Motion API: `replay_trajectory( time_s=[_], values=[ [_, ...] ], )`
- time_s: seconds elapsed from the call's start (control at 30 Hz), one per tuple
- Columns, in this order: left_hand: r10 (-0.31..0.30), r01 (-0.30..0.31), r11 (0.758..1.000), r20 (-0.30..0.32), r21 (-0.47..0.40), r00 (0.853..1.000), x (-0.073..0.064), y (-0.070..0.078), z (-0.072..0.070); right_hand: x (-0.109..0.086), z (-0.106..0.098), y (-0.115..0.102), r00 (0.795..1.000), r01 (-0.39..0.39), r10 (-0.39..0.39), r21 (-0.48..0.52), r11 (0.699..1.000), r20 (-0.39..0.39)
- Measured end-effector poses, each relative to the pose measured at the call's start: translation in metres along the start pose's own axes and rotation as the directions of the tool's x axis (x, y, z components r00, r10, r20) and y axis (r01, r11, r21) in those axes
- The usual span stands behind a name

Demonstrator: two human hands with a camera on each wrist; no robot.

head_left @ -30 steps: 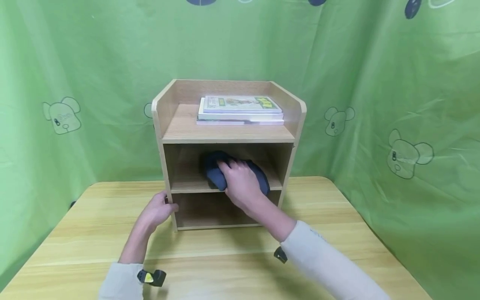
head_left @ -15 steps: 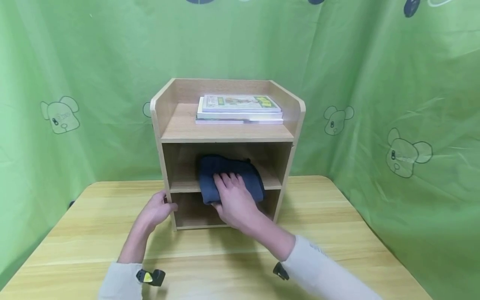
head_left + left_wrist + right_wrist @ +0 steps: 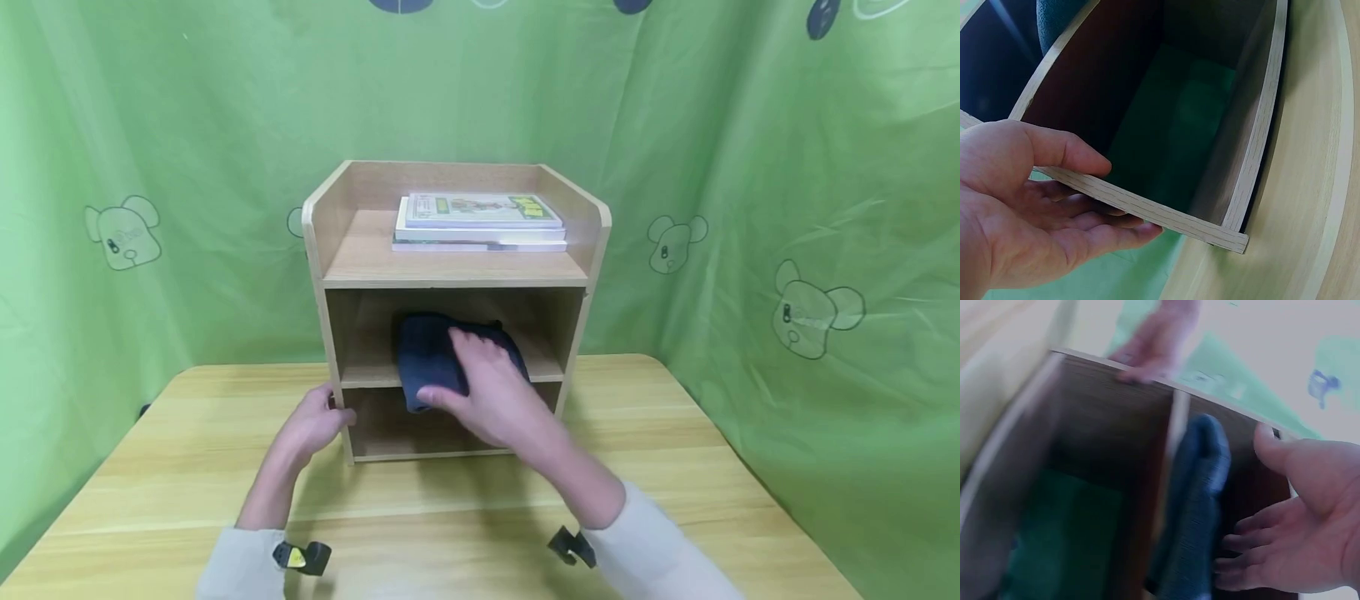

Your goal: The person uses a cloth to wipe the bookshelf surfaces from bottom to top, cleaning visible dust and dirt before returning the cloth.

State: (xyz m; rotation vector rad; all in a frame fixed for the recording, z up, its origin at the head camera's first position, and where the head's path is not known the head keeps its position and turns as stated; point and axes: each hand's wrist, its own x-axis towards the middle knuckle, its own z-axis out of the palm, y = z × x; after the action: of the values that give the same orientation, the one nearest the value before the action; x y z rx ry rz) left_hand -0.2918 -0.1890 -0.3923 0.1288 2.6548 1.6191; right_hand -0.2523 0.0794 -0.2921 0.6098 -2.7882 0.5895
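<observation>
A small wooden shelf unit (image 3: 454, 282) stands on the table. On its middle board lies a folded dark blue cloth (image 3: 422, 360), its front edge hanging over the board; the kind of item is not clear. My right hand (image 3: 504, 400) is just in front of the cloth, fingers extended and thumb spread. In the right wrist view that hand (image 3: 1310, 512) is beside the cloth (image 3: 1192, 519) and does not grip it; whether the fingertips touch it is unclear. My left hand (image 3: 311, 423) holds the unit's left side panel, thumb inside and fingers outside, as the left wrist view shows.
Several stacked books (image 3: 480, 223) lie on the unit's top level. The lower compartment is under the cloth's hanging edge. A pale wooden table (image 3: 420, 533) supports the unit. Green curtains (image 3: 225, 108) with mouse drawings hang behind and at the sides.
The right hand first gripped the cloth on the middle board; the cloth then lay flatter, shifting left and forward over the edge. Now the hand has let go and spread. The left hand stayed put.
</observation>
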Motion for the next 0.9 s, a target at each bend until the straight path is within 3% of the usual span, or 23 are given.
replay_trajectory(
  time_s=[0.1, 0.2, 0.4, 0.6, 0.63, 0.7, 0.9],
  values=[
    [-0.001, 0.001, 1.000, 0.002, 0.001, 1.000, 0.000, 0.001, 0.000, -0.004, -0.022, 0.006, 0.995, -0.047, 0.058, 0.136, 0.990, -0.081],
    [-0.002, 0.002, 1.000, 0.001, 0.008, 1.000, -0.001, 0.002, 0.000, -0.011, -0.040, 0.019, 0.974, -0.077, 0.128, 0.256, 0.963, -0.189],
    [-0.004, 0.004, 1.000, -0.001, 0.019, 1.000, 0.000, 0.003, 0.000, -0.025, -0.056, 0.057, 0.892, -0.159, 0.298, 0.382, 0.910, -0.340],
    [-0.004, 0.004, 1.000, -0.004, 0.025, 1.000, 0.000, 0.003, 0.001, -0.031, -0.051, 0.087, 0.821, -0.233, 0.423, 0.451, 0.862, -0.383],
    [-0.004, 0.004, 1.000, -0.004, 0.024, 1.000, 0.000, 0.003, 0.001, -0.032, -0.050, 0.092, 0.819, -0.247, 0.435, 0.453, 0.857, -0.375],
    [-0.003, 0.003, 1.000, -0.004, 0.022, 1.000, 0.000, 0.003, 0.002, -0.032, -0.048, 0.101, 0.834, -0.268, 0.440, 0.451, 0.851, -0.334],
    [-0.013, 0.013, 1.000, 0.002, 0.014, 1.000, 0.000, 0.003, 0.000, -0.025, -0.043, 0.125, 0.915, -0.309, 0.394, 0.480, 0.821, -0.085]
  ],
)
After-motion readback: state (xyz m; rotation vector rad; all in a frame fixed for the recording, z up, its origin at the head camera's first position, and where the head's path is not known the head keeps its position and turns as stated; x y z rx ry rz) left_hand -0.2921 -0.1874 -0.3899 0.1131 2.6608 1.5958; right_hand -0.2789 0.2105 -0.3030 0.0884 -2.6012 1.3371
